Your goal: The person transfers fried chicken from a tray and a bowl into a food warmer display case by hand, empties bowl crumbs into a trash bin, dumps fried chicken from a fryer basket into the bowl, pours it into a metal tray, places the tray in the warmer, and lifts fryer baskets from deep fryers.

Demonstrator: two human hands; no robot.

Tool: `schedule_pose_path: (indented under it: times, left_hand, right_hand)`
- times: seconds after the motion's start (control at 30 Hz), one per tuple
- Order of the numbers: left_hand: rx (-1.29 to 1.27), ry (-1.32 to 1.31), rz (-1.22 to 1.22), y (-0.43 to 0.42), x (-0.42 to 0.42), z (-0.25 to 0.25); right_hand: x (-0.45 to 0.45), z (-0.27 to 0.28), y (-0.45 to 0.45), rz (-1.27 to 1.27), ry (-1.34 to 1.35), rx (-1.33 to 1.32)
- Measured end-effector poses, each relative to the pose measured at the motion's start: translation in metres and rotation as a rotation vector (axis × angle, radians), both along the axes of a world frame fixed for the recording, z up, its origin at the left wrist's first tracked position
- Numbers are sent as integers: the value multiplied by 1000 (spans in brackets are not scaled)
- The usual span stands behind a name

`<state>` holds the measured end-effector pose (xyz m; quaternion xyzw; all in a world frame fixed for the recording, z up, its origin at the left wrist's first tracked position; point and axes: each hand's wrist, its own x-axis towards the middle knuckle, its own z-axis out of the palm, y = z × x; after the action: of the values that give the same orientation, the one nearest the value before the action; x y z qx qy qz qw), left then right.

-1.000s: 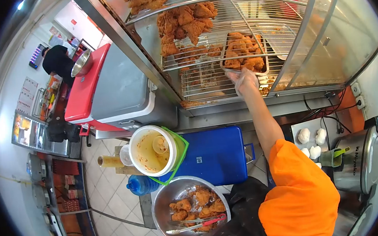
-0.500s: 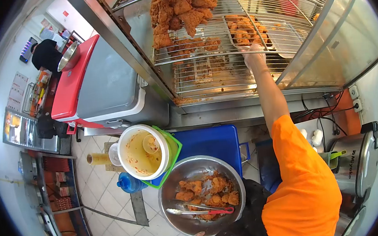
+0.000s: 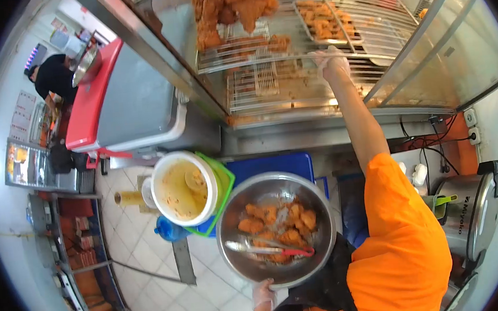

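Observation:
My left hand (image 3: 264,293), in a clear glove, grips the near rim of a large steel mixing bowl (image 3: 225,216). Inside the bowl are several pieces of fried chicken (image 3: 294,222) and crumbs, with red-handled tongs (image 3: 268,247) lying across them. My right hand (image 3: 333,66), also gloved, reaches into the display warmer at the front rail of a wire shelf (image 3: 300,59). Its fingers look loosely apart and slightly blurred, just in front of a metal tray (image 3: 358,42) of small fried pieces (image 3: 326,22). Larger fried chicken (image 3: 231,8) is heaped at left.
A white bucket (image 3: 159,192) with yellowish liquid and a scoop stands left of the bowl, by a blue lid (image 3: 273,164). A grey cooler (image 3: 139,100) and a red cooler (image 3: 93,92) flank the warmer. A steel cooker (image 3: 467,214) sits right. Another person (image 3: 54,77) works at far left.
My right hand has drawn back a little from the tray's front edge to the shelf rail. The bowl has shifted up and right in view, and the tongs have turned slightly.

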<state>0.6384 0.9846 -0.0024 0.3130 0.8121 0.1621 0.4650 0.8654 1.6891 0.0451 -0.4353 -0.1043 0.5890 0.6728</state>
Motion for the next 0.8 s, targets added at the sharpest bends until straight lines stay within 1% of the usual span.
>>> schedule_pose_path:
  times: [0.03,0.07,0.1,0.13,0.17,0.2,0.27,0.3,0.33,0.37,0.4,0.43,0.47,0.5,0.53,0.6,0.67,0.7,0.73,0.8]
  left_hand:
    - [12,-117,102,-2,-1,-16]
    - [-2,-250,182,-23,-7,-51]
    - [-160,-385,574,25,7,-11]
    - [-223,-431,657,39,13,-2]
    - [-238,-451,751,55,19,1]
    - [-154,-411,618,48,18,-21]
    - [-47,-474,549,58,16,-36]
    - [7,-508,516,63,14,-43]
    - [27,-629,590,86,15,-29]
    - [34,-654,614,103,15,-22]
    - [41,-680,633,117,14,-19]
    - [51,-708,647,129,12,-18]
    - [45,-703,670,138,9,-20]
    - [45,-701,689,149,6,-25]
    - [44,-699,706,159,2,-28]
    - [13,-683,688,171,-7,-35]
    - [-5,-690,659,184,-15,-40]
    - [-13,-682,627,189,-20,-41]
    - [-14,-675,598,191,-24,-43]
    - [5,-685,551,195,-34,-50]
  right_hand:
    - [-4,2,-21,119,26,32]
    - [-3,2,-46,244,57,49]
    - [-10,37,-105,311,48,123]
    - [-1,38,-132,509,-138,113]
    - [14,24,-147,641,-138,86]
    - [18,46,-181,665,-271,157]
    - [32,62,-223,825,-279,229]
    - [31,66,-239,882,-394,147]
    - [27,70,-252,937,-513,68]
    - [26,72,-264,986,-632,-14]
    - [27,59,-276,1055,-642,29]
    - [23,47,-289,1104,-668,173]
    - [22,15,-292,1187,-1106,279]
    - [10,24,-295,1320,-1411,297]
    - [-8,25,-290,1600,-1536,12]
    - [-18,-1,-307,1487,-1917,186]
    - [-24,-63,-317,1470,-2054,181]
    - [-27,-74,-317,1455,-2127,181]
    - [-33,-57,-314,1594,-2083,131]
    - [-37,-53,-311,1651,-2067,93]
